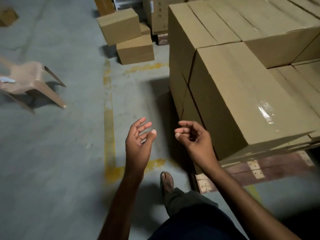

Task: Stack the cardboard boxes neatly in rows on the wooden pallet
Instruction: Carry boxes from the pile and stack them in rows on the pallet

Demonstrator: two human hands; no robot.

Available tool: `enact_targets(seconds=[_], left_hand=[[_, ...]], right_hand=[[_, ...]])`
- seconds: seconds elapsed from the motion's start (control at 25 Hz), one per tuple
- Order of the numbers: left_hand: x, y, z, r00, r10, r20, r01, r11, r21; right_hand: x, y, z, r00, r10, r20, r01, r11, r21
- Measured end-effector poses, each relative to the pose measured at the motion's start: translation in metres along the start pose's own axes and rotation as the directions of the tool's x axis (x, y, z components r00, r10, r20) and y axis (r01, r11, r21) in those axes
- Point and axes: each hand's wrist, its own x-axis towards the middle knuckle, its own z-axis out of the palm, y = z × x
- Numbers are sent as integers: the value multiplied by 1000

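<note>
A stack of brown cardboard boxes (242,94) fills the right side, set in rows on a wooden pallet (270,168) whose reddish boards show at its near edge. Three loose cardboard boxes (128,37) sit piled on the floor farther ahead, the top one tilted. My left hand (138,142) hangs over the floor, fingers relaxed and spread, holding nothing. Just beside the near corner of the stack is my right hand (194,137), its fingers loosely curled and empty. Neither hand touches a box.
A brown plastic chair (32,82) stands at the left. Yellow floor lines (109,118) mark a bay on the grey concrete. More cartons (159,14) stand at the back, and one box (7,16) lies far left. My sandalled foot (167,182) steps near the pallet corner.
</note>
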Motion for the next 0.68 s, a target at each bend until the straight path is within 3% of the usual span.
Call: enact_targets(seconds=[0.32, 0.56, 0.6, 0.68], left_hand=[[163, 25, -27, 992, -70, -100, 63, 995, -77], [289, 34, -57, 985, -10, -175, 1, 999, -53], [313, 30, -65, 985, -18, -171, 10, 999, -50], [364, 18, -84, 989, -3, -147, 11, 999, 52]], right_hand=[[166, -27, 86, 999, 8, 45, -10, 999, 44], [276, -20, 147, 971, 221, 88, -238, 911, 336], [292, -14, 159, 975, 209, 78, -223, 936, 273], [326, 1, 189, 997, 71, 43, -68, 996, -64]])
